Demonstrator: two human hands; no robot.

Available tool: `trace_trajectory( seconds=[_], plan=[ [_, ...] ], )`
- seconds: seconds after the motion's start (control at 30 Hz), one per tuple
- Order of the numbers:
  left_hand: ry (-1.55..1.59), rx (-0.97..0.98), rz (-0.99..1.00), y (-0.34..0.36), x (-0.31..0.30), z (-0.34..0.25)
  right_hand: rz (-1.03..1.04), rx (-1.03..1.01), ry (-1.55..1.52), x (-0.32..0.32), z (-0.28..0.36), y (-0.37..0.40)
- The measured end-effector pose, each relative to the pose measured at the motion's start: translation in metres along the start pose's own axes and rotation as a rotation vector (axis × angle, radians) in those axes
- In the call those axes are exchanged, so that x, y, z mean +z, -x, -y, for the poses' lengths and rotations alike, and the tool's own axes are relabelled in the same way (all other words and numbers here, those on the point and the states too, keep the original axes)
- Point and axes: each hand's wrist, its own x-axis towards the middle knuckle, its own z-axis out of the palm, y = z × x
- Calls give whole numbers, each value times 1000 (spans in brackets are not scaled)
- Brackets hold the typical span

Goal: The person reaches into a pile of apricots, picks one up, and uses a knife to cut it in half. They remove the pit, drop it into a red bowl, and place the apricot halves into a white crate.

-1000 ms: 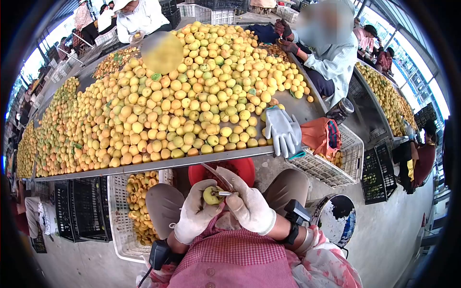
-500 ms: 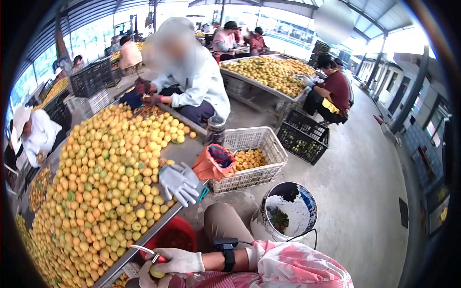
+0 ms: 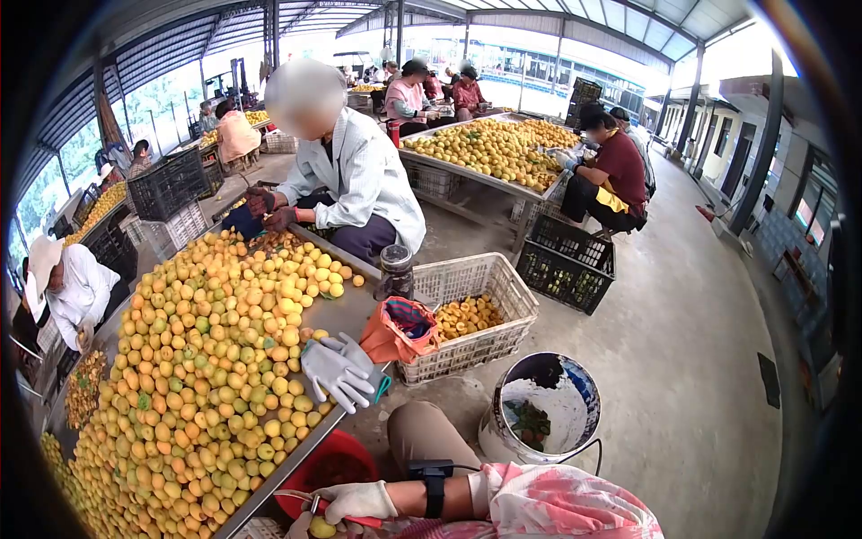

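My right hand (image 3: pixel 359 501), in a white glove, is closed around a red-handled tool (image 3: pixel 366 520) with a thin curved metal end. A yellow-green apricot (image 3: pixel 321 527) sits just below it, at the bottom edge. My gloved left hand (image 3: pixel 299 526) is beside the apricot with its fingers around it, partly cut off by the frame. Under the table rim, a red bucket (image 3: pixel 355 449) stands close to both hands. A big heap of apricots (image 3: pixel 206 359) covers the metal table (image 3: pixel 346 310) on the left, with a pair of grey gloves (image 3: pixel 339 370) lying at its edge.
A white crate (image 3: pixel 476 349) holds opened apricots, with an orange bag (image 3: pixel 395 332) at its corner and a dark jar (image 3: pixel 395 269) behind. Right of my knee stands a white bucket (image 3: pixel 561 404) with leaves inside. A co-worker (image 3: pixel 359 180) sits across the table; black crates (image 3: pixel 566 260) stand further back.
The view has tilted up slightly, so things sit a little lower. My right hand has turned, bringing the red handle into sight and the tool's metal end lower by the apricot.
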Motion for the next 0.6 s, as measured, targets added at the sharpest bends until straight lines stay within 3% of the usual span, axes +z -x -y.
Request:
trace_trajectory(
  seconds=[0.07, 0.2, 0.27, 0.33, 0.37, 0.43, 0.5, 0.6],
  plan=[
    [-84, 114, -28, 3, 0, 2, 23, 8, 13, -5, -11, -6],
    [-83, 31, 77, 0, -8, -7, 1, 15, -28, -4, -18, -10],
    [-181, 144, 88, 1, -6, -1, -16, 40, -39, -4, -16, -10],
    [-108, 82, 53, -2, 0, 0, -8, 50, 64, -6, -19, -13],
    [-45, 21, 19, 0, 1, 0, -76, -57, 8, -10, -51, -33],
    [-40, 1, -22, -7, 0, -1, 22, -51, -95, -5, -36, -22],
    [14, -10, -73, -10, -4, -5, -10, -36, -159, -1, -11, -12],
    [281, -239, -138, -4, -3, -5, -105, -75, -145, 7, 6, -9]
  ],
)
